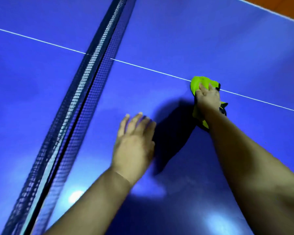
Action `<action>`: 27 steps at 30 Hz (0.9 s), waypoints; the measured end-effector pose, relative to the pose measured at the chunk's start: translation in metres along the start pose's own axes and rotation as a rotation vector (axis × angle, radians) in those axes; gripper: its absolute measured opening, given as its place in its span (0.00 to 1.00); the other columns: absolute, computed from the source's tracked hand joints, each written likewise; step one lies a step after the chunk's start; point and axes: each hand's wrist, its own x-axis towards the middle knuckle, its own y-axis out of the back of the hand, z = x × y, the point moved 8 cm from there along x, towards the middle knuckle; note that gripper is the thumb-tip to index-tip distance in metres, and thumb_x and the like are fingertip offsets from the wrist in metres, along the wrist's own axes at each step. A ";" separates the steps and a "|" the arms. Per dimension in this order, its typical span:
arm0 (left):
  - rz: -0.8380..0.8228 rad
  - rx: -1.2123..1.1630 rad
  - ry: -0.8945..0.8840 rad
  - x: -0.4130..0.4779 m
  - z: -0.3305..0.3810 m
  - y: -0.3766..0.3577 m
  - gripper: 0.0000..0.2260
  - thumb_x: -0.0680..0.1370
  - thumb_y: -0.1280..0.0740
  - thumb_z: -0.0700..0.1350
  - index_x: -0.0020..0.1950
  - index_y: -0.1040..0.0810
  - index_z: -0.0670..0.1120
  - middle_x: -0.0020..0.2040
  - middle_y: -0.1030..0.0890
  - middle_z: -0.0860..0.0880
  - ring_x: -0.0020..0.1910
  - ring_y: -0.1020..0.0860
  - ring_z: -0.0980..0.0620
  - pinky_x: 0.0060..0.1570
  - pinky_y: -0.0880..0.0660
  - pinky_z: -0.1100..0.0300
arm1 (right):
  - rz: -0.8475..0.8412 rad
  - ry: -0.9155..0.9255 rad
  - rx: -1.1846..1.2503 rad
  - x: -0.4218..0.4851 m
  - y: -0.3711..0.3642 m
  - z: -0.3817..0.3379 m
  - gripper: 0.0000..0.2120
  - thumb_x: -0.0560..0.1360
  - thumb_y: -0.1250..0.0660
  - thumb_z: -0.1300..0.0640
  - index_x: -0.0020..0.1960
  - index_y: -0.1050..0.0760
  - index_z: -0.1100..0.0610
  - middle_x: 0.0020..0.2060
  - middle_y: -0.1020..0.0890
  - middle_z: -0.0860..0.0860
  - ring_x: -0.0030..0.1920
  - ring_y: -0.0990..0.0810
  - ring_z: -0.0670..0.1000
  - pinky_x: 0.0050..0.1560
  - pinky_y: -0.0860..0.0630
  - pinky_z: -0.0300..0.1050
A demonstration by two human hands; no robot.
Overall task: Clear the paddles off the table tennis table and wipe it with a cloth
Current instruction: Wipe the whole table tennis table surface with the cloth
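Note:
A blue table tennis table (168, 39) fills the view. My right hand (208, 97) presses flat on a bright green cloth (198, 83) with dark trim, right on the white centre line (143, 67). The cloth bunches out beyond my fingertips and trails back under my wrist. My left hand (134, 141) is spread, fingers straight, over the table surface to the right of the net; whether it touches the table is unclear. No paddles are in view.
The dark net (85, 85) runs diagonally from the top centre to the bottom left, close to my left hand. The table's white far edge (268, 10) crosses the top right corner, with orange floor (287, 4) beyond it.

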 end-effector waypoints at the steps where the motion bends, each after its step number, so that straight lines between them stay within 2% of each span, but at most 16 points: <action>1: 0.009 0.079 0.058 0.000 -0.029 0.023 0.21 0.72 0.43 0.48 0.62 0.23 0.46 0.61 0.23 0.46 0.68 0.33 0.43 0.71 0.45 0.44 | 0.024 -0.021 0.001 -0.004 -0.007 -0.017 0.22 0.82 0.45 0.51 0.75 0.37 0.49 0.77 0.43 0.54 0.76 0.45 0.56 0.72 0.45 0.53; 3: -0.003 0.262 0.118 -0.008 -0.084 0.057 0.20 0.71 0.41 0.44 0.60 0.22 0.44 0.61 0.23 0.43 0.70 0.35 0.40 0.71 0.51 0.40 | 0.041 0.005 -0.039 -0.012 -0.024 -0.063 0.22 0.82 0.45 0.51 0.75 0.38 0.49 0.77 0.43 0.54 0.75 0.45 0.56 0.71 0.43 0.54; 6: -0.071 0.417 0.107 -0.029 -0.142 0.073 0.22 0.66 0.38 0.41 0.58 0.20 0.42 0.60 0.23 0.39 0.71 0.37 0.36 0.70 0.55 0.36 | 0.035 0.121 -0.096 -0.021 -0.055 -0.143 0.22 0.82 0.47 0.50 0.76 0.40 0.48 0.77 0.44 0.53 0.76 0.46 0.57 0.70 0.43 0.54; 11: -0.189 0.440 0.186 -0.066 -0.197 0.061 0.17 0.66 0.39 0.44 0.52 0.19 0.44 0.57 0.22 0.37 0.68 0.33 0.35 0.69 0.53 0.36 | -0.037 0.326 -0.085 -0.038 -0.098 -0.256 0.22 0.82 0.47 0.50 0.76 0.40 0.46 0.77 0.45 0.53 0.76 0.47 0.57 0.71 0.45 0.55; 15: -0.139 0.368 0.303 -0.081 -0.216 0.060 0.24 0.70 0.44 0.53 0.60 0.22 0.44 0.62 0.25 0.36 0.68 0.34 0.34 0.70 0.55 0.38 | -0.087 0.502 -0.117 -0.075 -0.120 -0.310 0.23 0.82 0.47 0.48 0.76 0.41 0.43 0.78 0.45 0.50 0.76 0.47 0.56 0.71 0.44 0.53; 18: -0.110 0.344 0.338 -0.084 -0.210 0.060 0.22 0.71 0.41 0.52 0.61 0.23 0.45 0.64 0.26 0.36 0.69 0.35 0.35 0.70 0.54 0.39 | -0.095 0.656 -0.104 -0.134 -0.131 -0.312 0.21 0.81 0.45 0.48 0.74 0.38 0.43 0.78 0.44 0.49 0.75 0.45 0.54 0.69 0.44 0.52; 20: -0.093 0.322 0.348 -0.084 -0.201 0.057 0.25 0.68 0.39 0.54 0.62 0.23 0.45 0.65 0.27 0.37 0.69 0.36 0.36 0.70 0.54 0.39 | -0.093 0.795 -0.099 -0.178 -0.131 -0.297 0.21 0.81 0.44 0.49 0.73 0.36 0.43 0.77 0.43 0.47 0.75 0.44 0.53 0.68 0.44 0.52; 23: -0.084 0.310 0.350 -0.086 -0.187 0.049 0.28 0.66 0.38 0.54 0.63 0.23 0.43 0.65 0.28 0.36 0.69 0.36 0.37 0.70 0.53 0.41 | -0.118 0.953 -0.129 -0.197 -0.131 -0.272 0.22 0.81 0.44 0.49 0.75 0.38 0.43 0.77 0.42 0.47 0.75 0.43 0.52 0.66 0.41 0.51; 25: -0.086 0.313 0.358 -0.091 -0.180 0.046 0.27 0.66 0.39 0.51 0.63 0.24 0.43 0.66 0.28 0.36 0.69 0.36 0.36 0.71 0.56 0.43 | -0.112 0.927 -0.164 -0.172 -0.124 -0.252 0.22 0.81 0.46 0.48 0.74 0.37 0.42 0.76 0.38 0.49 0.74 0.39 0.53 0.65 0.38 0.51; 27: -0.084 0.320 0.367 -0.098 -0.178 0.043 0.26 0.66 0.39 0.47 0.64 0.24 0.43 0.67 0.29 0.36 0.69 0.36 0.36 0.71 0.57 0.44 | -0.032 0.819 -0.142 -0.137 -0.104 -0.223 0.22 0.78 0.48 0.48 0.70 0.29 0.46 0.69 0.28 0.55 0.66 0.29 0.58 0.60 0.31 0.52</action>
